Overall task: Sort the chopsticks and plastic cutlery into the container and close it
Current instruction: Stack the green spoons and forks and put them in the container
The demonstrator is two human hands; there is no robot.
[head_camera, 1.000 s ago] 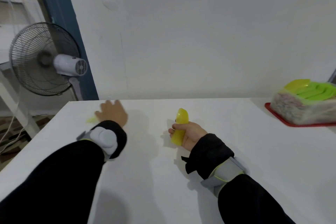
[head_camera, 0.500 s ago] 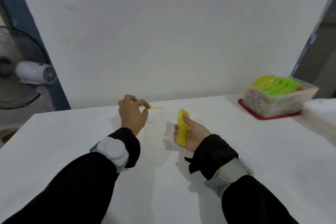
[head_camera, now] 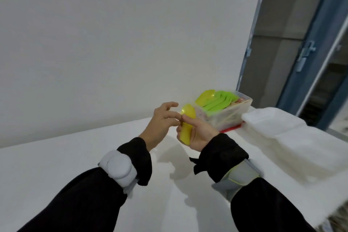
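Observation:
My right hand (head_camera: 199, 133) grips a stack of yellow plastic spoons (head_camera: 186, 124), held upright above the white table (head_camera: 56, 165). My left hand (head_camera: 162, 120) is right beside it, its thumb and fingertips touching the top of the yellow stack; whether it still pinches the pale piece it picked up is hidden. Behind the hands stands a clear container (head_camera: 231, 115) on a red lid (head_camera: 230, 129), filled with green cutlery (head_camera: 218, 101), a yellow spoon and chopsticks in wrappers.
A white folded cloth or plastic sheet (head_camera: 293, 137) lies on the table to the right of the container. A white wall rises behind the table, and a blue door frame (head_camera: 310, 47) stands at the far right. The table's right edge is close by.
My left hand lifted a pale piece off the table and moved right to meet the yellow spoons. Both hands rose and shifted toward the container as my view turned right.

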